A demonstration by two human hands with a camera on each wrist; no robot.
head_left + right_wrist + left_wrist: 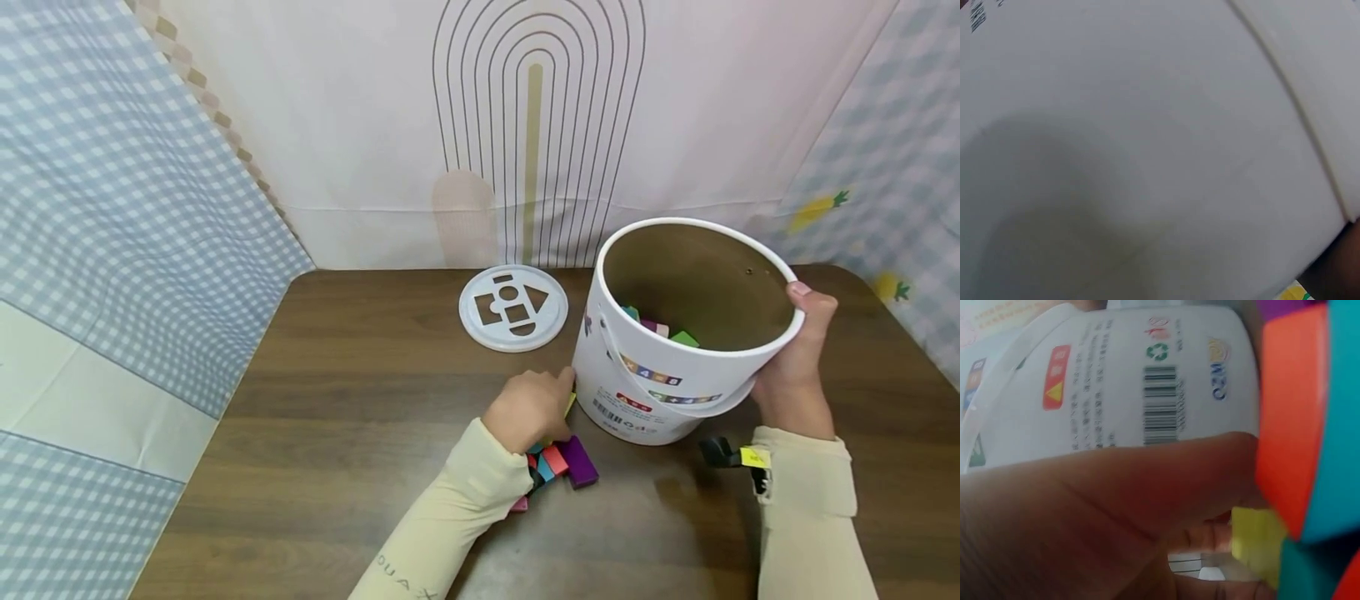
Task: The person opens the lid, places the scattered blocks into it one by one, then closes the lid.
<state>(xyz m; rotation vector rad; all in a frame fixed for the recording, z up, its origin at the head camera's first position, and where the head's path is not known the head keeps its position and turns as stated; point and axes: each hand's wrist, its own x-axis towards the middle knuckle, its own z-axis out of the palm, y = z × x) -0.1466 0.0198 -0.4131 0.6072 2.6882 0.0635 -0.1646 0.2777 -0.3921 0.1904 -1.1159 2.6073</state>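
Observation:
My right hand (798,367) grips the white bucket (622,392) at its right side, with the thumb over the rim. The bucket leans a little, and a few coloured blocks (684,339) show inside it. At its lower left, my left hand (528,408) is down among loose toy blocks. A yellow block (1255,540) lies between its thumb and fingers in the left wrist view. A red-orange block (1291,419) and a teal one touch or stand close to the thumb tip. A purple block (577,462) lies beside the pile. The forearm partly hides the blocks.
A round white lid (513,308) with shape cutouts lies flat on the wooden table (360,375), left of the bucket. A patterned cloth (360,108) hangs along the back, with checked cloth at both sides. The bucket's white wall (1147,125) fills the right wrist view.

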